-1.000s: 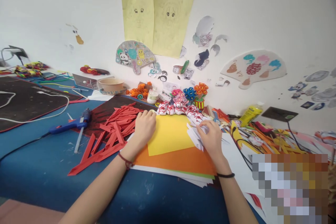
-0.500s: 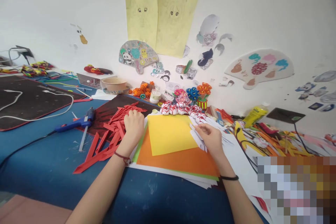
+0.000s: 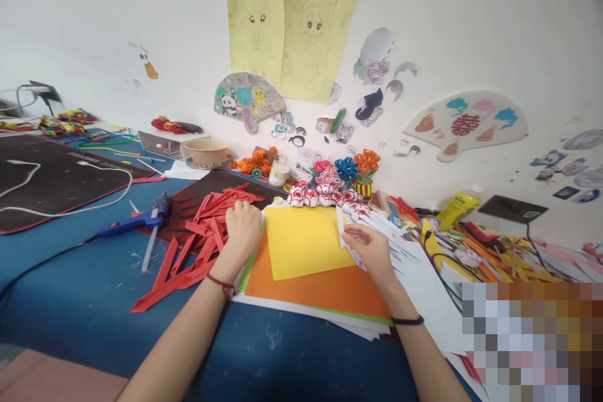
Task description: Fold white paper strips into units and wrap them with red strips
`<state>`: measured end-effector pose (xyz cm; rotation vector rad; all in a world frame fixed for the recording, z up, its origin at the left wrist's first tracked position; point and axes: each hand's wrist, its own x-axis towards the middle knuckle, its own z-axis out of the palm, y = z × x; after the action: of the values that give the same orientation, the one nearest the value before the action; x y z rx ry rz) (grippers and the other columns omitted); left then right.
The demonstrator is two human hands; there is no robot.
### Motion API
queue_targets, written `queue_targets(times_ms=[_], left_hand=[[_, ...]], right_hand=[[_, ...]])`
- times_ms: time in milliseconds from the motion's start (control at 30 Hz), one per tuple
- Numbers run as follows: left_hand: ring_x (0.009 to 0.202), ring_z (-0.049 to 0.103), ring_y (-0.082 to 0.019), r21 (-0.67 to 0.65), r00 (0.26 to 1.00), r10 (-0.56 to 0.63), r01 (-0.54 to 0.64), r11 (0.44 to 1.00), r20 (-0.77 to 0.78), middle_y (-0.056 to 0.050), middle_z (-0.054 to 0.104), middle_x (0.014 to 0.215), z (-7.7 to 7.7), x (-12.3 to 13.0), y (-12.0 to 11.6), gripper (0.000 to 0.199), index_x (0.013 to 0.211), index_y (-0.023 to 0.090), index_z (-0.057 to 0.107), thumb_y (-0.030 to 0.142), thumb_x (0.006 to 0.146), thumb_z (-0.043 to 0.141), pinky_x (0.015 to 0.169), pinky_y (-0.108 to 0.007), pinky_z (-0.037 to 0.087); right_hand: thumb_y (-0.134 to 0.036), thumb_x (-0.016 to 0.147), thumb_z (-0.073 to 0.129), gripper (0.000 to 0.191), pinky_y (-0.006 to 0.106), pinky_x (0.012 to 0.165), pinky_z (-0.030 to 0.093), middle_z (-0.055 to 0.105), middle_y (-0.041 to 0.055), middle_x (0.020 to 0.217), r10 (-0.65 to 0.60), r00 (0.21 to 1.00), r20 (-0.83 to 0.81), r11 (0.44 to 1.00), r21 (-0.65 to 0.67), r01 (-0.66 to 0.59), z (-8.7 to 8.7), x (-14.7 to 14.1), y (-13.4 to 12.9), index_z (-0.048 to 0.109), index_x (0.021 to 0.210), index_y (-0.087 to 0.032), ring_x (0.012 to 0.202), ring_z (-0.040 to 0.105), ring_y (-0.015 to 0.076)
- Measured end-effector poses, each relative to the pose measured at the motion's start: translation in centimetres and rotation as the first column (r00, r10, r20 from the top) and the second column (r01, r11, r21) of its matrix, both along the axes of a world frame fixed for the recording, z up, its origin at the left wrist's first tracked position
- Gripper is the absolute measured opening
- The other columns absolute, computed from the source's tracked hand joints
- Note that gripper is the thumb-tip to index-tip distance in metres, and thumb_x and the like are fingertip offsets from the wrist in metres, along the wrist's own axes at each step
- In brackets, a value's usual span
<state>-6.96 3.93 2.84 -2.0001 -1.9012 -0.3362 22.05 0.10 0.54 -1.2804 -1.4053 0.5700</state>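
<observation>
My right hand (image 3: 371, 252) pinches a folded white paper strip (image 3: 342, 226) over the right edge of a yellow paper sheet (image 3: 304, 242). More white strips (image 3: 396, 242) fan out behind that hand. Beneath the yellow sheet lies an orange sheet (image 3: 315, 287), on top of a stack with green and white paper edges. My left hand (image 3: 242, 232) rests at the stack's left side with its fingers curled down; whatever is under them is hidden. Folded red paper strips (image 3: 207, 232) lie heaped right beside it.
A blue glue gun (image 3: 134, 223) with its cord lies on the left of the blue table (image 3: 85, 292). Red-and-white folded paper pieces (image 3: 325, 196) line the stack's far edge. Behind stand paper flowers (image 3: 346, 169) and a bowl (image 3: 206, 154). A yellow bottle (image 3: 460, 208) leans among scraps at right.
My right hand has shifted slightly left, and the white strip in it now stands more over the yellow sheet's edge. My left hand has barely moved.
</observation>
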Motion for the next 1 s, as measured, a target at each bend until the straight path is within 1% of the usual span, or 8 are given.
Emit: queue_targets(times_ms=[267,400,467,533,633,700,800,1000], left_hand=[[0.091,0.055,-0.034,0.024,0.999,-0.046,0.045,0.999,0.025,-0.020,0.063,0.089,1.4,0.3,-0.8,0.030,0.085,0.008,0.067,0.003,0.083,0.037,0.070,-0.039,0.040],[0.092,0.053,-0.027,0.175,0.942,-0.298,0.271,0.947,0.155,-0.014,0.061,0.091,1.9,2.0,-0.8,0.023,0.088,0.013,0.064,0.016,0.091,0.041,0.074,-0.035,0.041],[0.089,0.054,-0.022,0.239,0.815,-0.477,0.417,0.877,0.330,-0.009,0.062,0.090,2.0,3.2,-1.0,0.021,0.089,0.016,0.062,0.027,0.093,0.044,0.075,-0.031,0.042],[0.080,0.056,-0.017,0.293,0.597,-0.575,0.507,0.811,0.559,-0.003,0.062,0.084,1.9,4.5,-1.3,0.019,0.090,0.018,0.061,0.031,0.093,0.048,0.072,-0.026,0.043],[0.064,0.053,-0.011,0.306,0.294,-0.532,0.563,0.768,0.794,0.000,0.061,0.076,1.4,6.1,-1.9,0.023,0.089,0.017,0.063,0.036,0.091,0.050,0.060,-0.022,0.041],[0.061,0.052,-0.010,0.302,0.166,-0.484,0.597,0.743,0.859,0.000,0.062,0.074,1.0,6.8,-2.3,0.024,0.089,0.016,0.064,0.038,0.088,0.054,0.056,-0.021,0.040],[0.059,0.052,-0.010,0.283,0.080,-0.425,0.633,0.720,0.902,0.000,0.061,0.072,0.5,7.4,-2.7,0.024,0.090,0.016,0.064,0.039,0.086,0.057,0.053,-0.020,0.040],[0.055,0.053,-0.011,0.249,0.070,-0.386,0.658,0.711,0.920,0.000,0.062,0.064,0.2,7.6,-3.2,0.028,0.092,0.016,0.066,0.042,0.085,0.059,0.051,-0.020,0.040]], right_hand=[[-0.043,0.065,0.079,0.034,0.034,0.066,0.056,0.068,0.0045,0.071,0.149,0.962,-0.229,0.984,-0.062,-0.167,0.1,-2.1,-0.4,0.062,0.079,-0.018,0.065,0.067,0.0200],[-0.044,0.066,0.078,0.033,0.033,0.066,0.055,0.068,0.0038,0.072,0.237,0.933,-0.269,0.960,-0.085,-0.268,0.5,-3.9,-1.1,0.061,0.079,-0.018,0.066,0.067,0.0194],[-0.043,0.068,0.077,0.031,0.033,0.068,0.055,0.068,0.0031,0.071,0.282,0.914,-0.293,0.942,-0.097,-0.322,0.5,-4.8,-1.6,0.061,0.079,-0.019,0.065,0.067,0.0193],[-0.041,0.070,0.076,0.028,0.033,0.071,0.055,0.068,0.0021,0.071,0.320,0.896,-0.308,0.924,-0.105,-0.367,0.6,-5.6,-2.0,0.060,0.080,-0.020,0.067,0.068,0.0190],[-0.038,0.073,0.075,0.025,0.032,0.071,0.054,0.068,0.0004,0.071,0.356,0.879,-0.316,0.908,-0.106,-0.406,0.7,-6.6,-2.6,0.060,0.081,-0.021,0.067,0.067,0.0178],[-0.038,0.076,0.072,0.022,0.031,0.069,0.054,0.068,0.0007,0.072,0.384,0.871,-0.305,0.895,-0.108,-0.432,0.8,-7.0,-3.0,0.060,0.080,-0.021,0.067,0.067,0.0173],[-0.038,0.077,0.071,0.020,0.031,0.068,0.054,0.068,0.0013,0.072,0.408,0.867,-0.286,0.887,-0.101,-0.451,0.9,-7.2,-3.2,0.062,0.079,-0.020,0.067,0.066,0.0172],[-0.034,0.078,0.069,0.016,0.032,0.071,0.053,0.070,0.0032,0.077,0.392,0.873,-0.290,0.898,-0.084,-0.432,0.4,-6.9,-2.9,0.066,0.084,-0.019,0.072,0.066,0.0186]])
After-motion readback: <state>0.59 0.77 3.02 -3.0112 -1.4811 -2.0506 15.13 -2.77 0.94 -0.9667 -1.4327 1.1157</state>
